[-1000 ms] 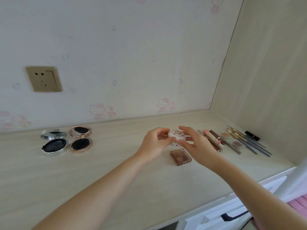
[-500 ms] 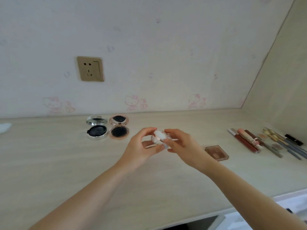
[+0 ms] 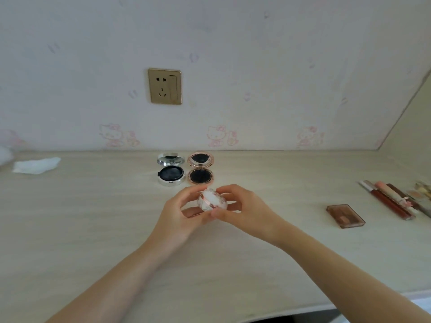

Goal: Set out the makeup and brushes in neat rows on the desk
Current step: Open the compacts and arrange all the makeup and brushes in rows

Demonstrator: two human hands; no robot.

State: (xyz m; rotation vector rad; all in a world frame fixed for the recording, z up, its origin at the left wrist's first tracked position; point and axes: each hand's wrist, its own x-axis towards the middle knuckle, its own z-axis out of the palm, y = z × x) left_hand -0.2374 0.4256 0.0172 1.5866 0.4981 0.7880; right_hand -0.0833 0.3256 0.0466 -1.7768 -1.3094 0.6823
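A small round white compact with a pink pattern (image 3: 211, 201) is held above the desk between both hands. My left hand (image 3: 180, 216) grips it from the left and my right hand (image 3: 245, 212) from the right, thumb in front. Just behind them two open cushion compacts stand side by side: a silver one (image 3: 170, 175) and a rose-gold one (image 3: 201, 176). A brown square palette (image 3: 345, 216) lies to the right. Further right, lip tubes and pencils (image 3: 391, 199) lie in a row at the frame's edge.
The pale wooden desk (image 3: 93, 229) runs to a wall with a gold socket (image 3: 165, 86). A white tissue (image 3: 35, 165) lies at the far left. The side wall closes the desk on the right; its front edge is near the bottom.
Both hands have carried the small compact leftward, away from the palette and the row of tubes, to a spot in front of the two open cushion compacts. The view turned left with them.
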